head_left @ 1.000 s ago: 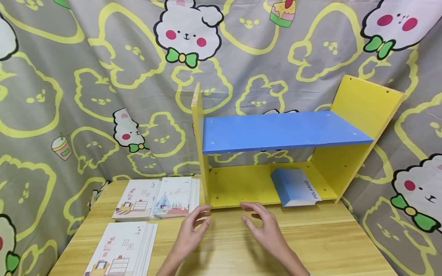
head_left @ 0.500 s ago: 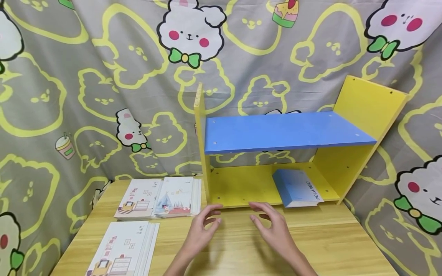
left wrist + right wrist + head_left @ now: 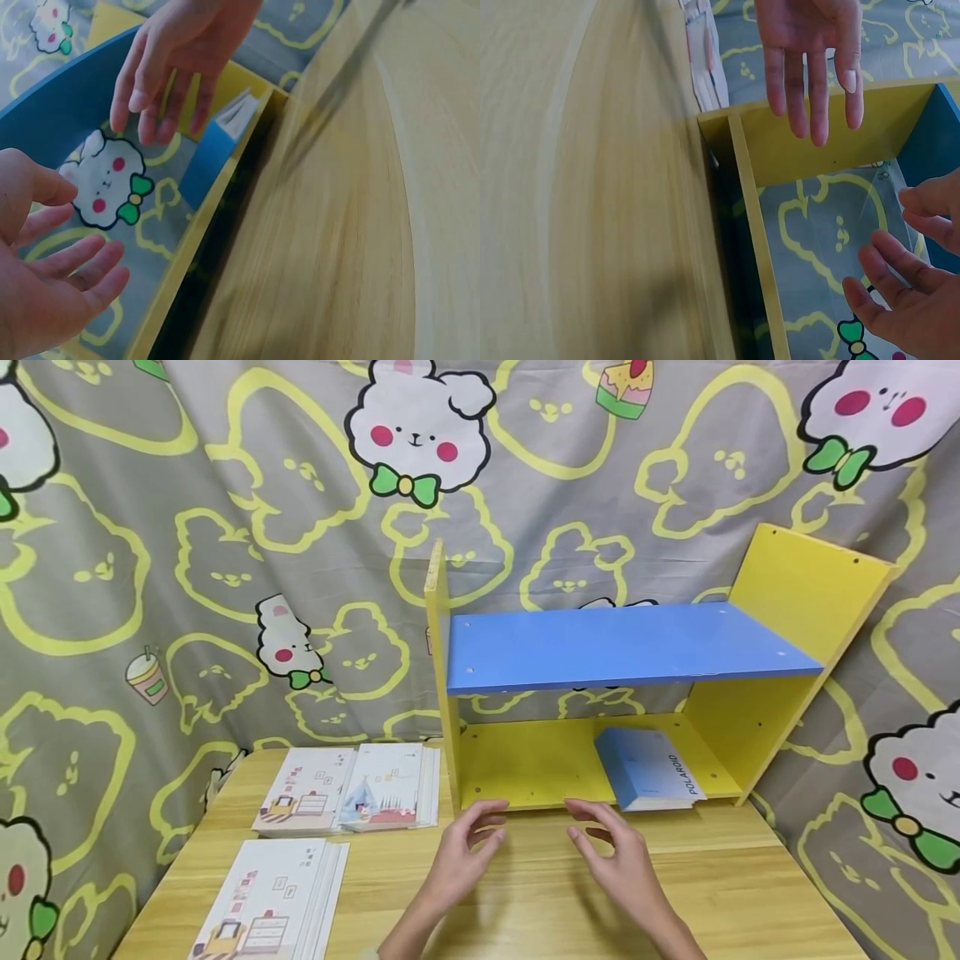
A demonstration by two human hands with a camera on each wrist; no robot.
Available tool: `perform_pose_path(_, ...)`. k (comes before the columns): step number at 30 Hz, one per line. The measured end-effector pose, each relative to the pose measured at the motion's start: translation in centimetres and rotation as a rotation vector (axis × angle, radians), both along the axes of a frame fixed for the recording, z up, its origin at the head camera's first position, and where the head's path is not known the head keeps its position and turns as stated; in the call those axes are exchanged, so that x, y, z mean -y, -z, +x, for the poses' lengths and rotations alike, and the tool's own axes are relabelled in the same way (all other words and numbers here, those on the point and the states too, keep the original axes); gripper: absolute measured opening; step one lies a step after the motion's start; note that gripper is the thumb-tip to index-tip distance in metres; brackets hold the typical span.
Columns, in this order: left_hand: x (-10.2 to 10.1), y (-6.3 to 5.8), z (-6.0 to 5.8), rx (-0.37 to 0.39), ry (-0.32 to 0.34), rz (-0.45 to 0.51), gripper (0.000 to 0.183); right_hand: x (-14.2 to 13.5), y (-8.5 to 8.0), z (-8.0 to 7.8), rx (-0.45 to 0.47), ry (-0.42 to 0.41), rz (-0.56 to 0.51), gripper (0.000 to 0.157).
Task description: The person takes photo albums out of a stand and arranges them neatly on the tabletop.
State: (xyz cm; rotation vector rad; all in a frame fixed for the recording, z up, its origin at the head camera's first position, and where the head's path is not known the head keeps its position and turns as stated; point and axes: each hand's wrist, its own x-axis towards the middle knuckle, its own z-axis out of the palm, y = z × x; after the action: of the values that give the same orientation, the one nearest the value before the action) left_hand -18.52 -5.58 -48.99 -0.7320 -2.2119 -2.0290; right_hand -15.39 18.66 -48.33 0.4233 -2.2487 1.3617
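Both hands hover over the table in front of the shelf, palms facing each other, holding nothing. My left hand (image 3: 462, 858) has its fingers relaxed and slightly bent, near the shelf's bottom front edge. The right hand (image 3: 618, 857) mirrors it, a little in front of the blue book (image 3: 651, 767) marked POLAROID, without touching it. That book lies on the yellow bottom board of the shelf (image 3: 630, 647), toward its right side. In the left wrist view the blue book (image 3: 213, 154) shows beyond the fingers. White illustrated books (image 3: 258, 897) lie to the left of my left hand.
Two more stacks of illustrated books, one left (image 3: 306, 789) and one right (image 3: 386, 785), lie at the back left beside the shelf's left panel (image 3: 444, 693). The blue middle board (image 3: 630, 643) spans the shelf above. A patterned curtain (image 3: 315, 568) hangs behind the wooden table (image 3: 540, 910).
Both hands have shifted to the right in the head view, keeping about the same spacing and pose. The scene has slid slightly right too. Books and shelf stay as they were.
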Motion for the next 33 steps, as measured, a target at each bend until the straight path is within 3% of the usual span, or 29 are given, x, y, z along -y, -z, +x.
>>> perform_pose_path(17, -3.9, 0.0, -0.2, 0.016, 0.050, 0.016, 0.037, -2.1, 0.5, 0.4, 0.005, 0.029, -0.015, 0.037)
perform_pose_path(33, -7.5, 0.2, -0.1, 0.016, 0.074, 0.047, 0.034, -4.4, 1.1, 0.5, 0.066, 0.083, -0.051, 0.037)
